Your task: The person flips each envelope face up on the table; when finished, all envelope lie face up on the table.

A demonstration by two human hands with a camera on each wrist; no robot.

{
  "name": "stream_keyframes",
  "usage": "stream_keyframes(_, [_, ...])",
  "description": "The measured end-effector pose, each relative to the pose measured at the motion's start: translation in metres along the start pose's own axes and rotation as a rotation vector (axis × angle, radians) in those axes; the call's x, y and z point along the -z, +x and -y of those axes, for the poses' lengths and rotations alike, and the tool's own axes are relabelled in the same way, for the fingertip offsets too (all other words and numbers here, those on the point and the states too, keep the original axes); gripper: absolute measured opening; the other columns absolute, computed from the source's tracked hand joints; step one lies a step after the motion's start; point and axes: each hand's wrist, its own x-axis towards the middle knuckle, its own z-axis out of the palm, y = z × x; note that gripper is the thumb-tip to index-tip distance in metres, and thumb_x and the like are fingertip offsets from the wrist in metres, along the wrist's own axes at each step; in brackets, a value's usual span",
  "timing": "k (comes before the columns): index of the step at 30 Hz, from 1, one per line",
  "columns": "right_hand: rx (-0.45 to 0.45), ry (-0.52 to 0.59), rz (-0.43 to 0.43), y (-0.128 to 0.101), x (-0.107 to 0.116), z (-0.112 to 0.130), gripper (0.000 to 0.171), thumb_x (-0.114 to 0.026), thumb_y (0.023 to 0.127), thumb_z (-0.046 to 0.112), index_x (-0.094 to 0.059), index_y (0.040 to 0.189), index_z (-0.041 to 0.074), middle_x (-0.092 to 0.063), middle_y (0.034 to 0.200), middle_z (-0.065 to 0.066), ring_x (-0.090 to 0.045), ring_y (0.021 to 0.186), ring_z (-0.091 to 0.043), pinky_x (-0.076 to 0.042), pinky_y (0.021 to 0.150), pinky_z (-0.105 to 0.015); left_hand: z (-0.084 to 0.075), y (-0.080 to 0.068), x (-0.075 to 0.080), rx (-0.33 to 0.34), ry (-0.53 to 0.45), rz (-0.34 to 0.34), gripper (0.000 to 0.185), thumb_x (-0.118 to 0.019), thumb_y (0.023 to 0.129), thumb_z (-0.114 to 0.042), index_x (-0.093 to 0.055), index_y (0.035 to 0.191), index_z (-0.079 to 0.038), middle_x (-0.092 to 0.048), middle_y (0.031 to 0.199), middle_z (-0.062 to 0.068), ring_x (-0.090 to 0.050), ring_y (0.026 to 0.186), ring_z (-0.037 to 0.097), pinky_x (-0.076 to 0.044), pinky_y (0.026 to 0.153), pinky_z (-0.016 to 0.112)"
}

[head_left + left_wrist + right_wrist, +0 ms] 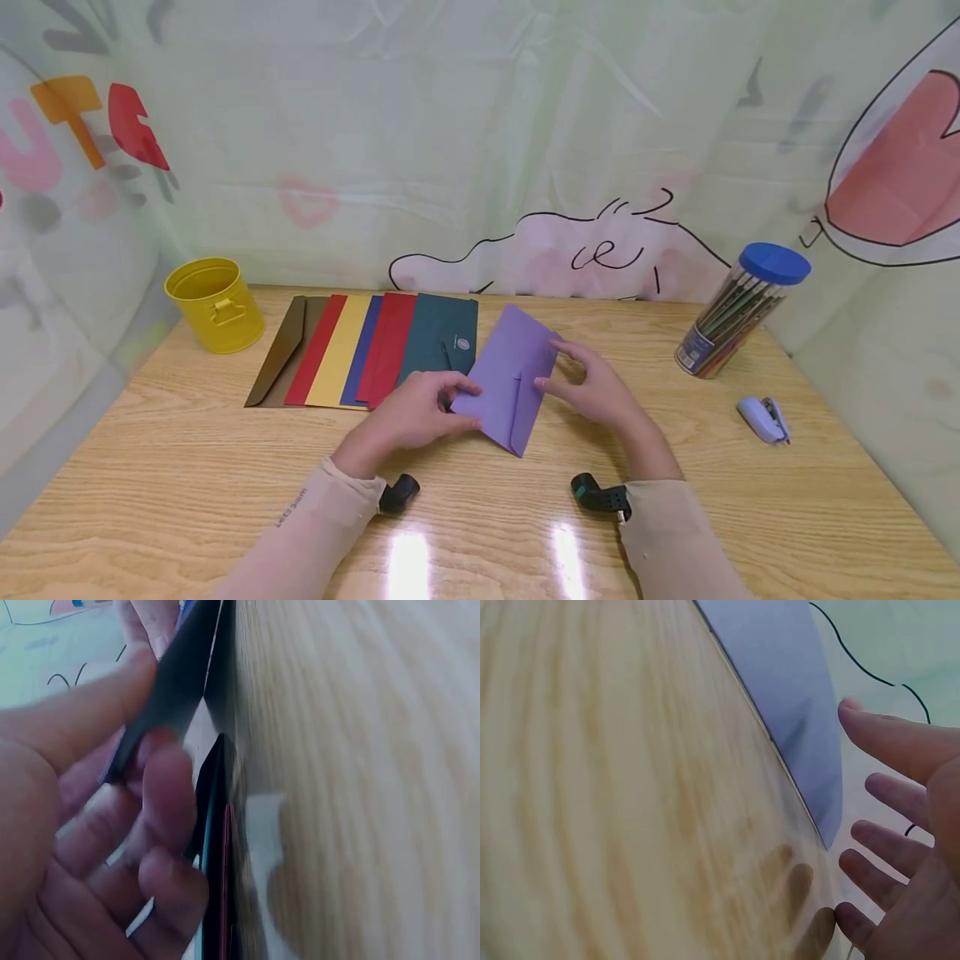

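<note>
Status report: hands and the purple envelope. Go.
Left hand pinches purple envelope at its left edge. Right hand open, fingertips at its right edge. Fanned envelopes lie just behind.

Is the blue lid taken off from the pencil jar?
No, in the head view the blue lid sits on top of the pencil jar, which stands tilted against the backdrop.

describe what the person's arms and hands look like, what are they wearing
Both arms wear long, pale beige sleeves; the left sleeve has small dark lettering near the cuff. A small black camera sits at the left wrist, another at the right. The left hand and right hand are bare.
</note>
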Motion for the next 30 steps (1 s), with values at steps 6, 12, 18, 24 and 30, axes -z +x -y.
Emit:
stream_keyframes(6, [-0.005, -0.015, 0.025, 0.0, -0.001, 0.002, 0.076, -0.073, 0.094, 0.037, -0.039, 0.154, 0.005, -0.036, 0.157, -0.02, -0.025, 0.146, -0.043, -0.021, 0.115, -0.058, -0.001, 0.002, -0.003, 0.112, 0.109, -0.105, 0.043, -0.084, 0.083, -0.034, -0.071, 0.12, -0.018, -0.054, 0.076, -0.001, -0.051, 0.071, 0.016, -0.042, 0.057, 0.031])
stream_keyframes(12, [-0.027, -0.023, 0.038, -0.001, -0.002, 0.002, 0.077, -0.071, 0.095, 0.038, -0.036, 0.155, 0.003, -0.038, 0.155, -0.022, -0.028, 0.145, -0.043, -0.022, 0.115, -0.057, -0.002, 0.004, -0.007, 0.177, 0.167, -0.129, 0.047, -0.083, 0.083, -0.039, -0.071, 0.123, -0.018, -0.056, 0.074, -0.002, -0.052, 0.071, 0.015, -0.043, 0.055, 0.03])
stream_keyframes(18, [-0.025, -0.026, 0.037, 0.0, -0.001, 0.002, 0.078, -0.072, 0.094, 0.037, -0.036, 0.154, 0.002, -0.038, 0.155, -0.022, -0.027, 0.145, -0.043, -0.021, 0.116, -0.057, -0.002, 0.005, -0.012, 0.12, 0.207, -0.047, 0.052, -0.079, 0.088, -0.033, -0.066, 0.134, -0.013, -0.056, 0.069, -0.003, -0.054, 0.064, 0.013, -0.043, 0.056, 0.029])
stream_keyframes(24, [-0.024, -0.02, 0.04, -0.001, -0.001, 0.002, 0.078, -0.072, 0.094, 0.036, -0.036, 0.154, 0.002, -0.039, 0.154, -0.022, -0.027, 0.145, -0.043, -0.021, 0.116, -0.056, -0.002, 0.005, -0.015, 0.096, 0.211, -0.025, 0.051, -0.076, 0.091, -0.032, -0.064, 0.136, -0.012, -0.055, 0.064, -0.003, -0.054, 0.058, 0.012, -0.043, 0.055, 0.028])
stream_keyframes(30, [-0.033, -0.016, 0.037, -0.002, -0.002, 0.001, 0.077, -0.072, 0.094, 0.036, -0.037, 0.154, 0.003, -0.039, 0.154, -0.022, -0.028, 0.145, -0.043, -0.022, 0.116, -0.056, -0.003, 0.004, -0.012, 0.097, 0.159, -0.051, 0.046, -0.074, 0.092, -0.031, -0.066, 0.134, -0.012, -0.056, 0.065, -0.003, -0.054, 0.057, 0.013, -0.043, 0.053, 0.028])
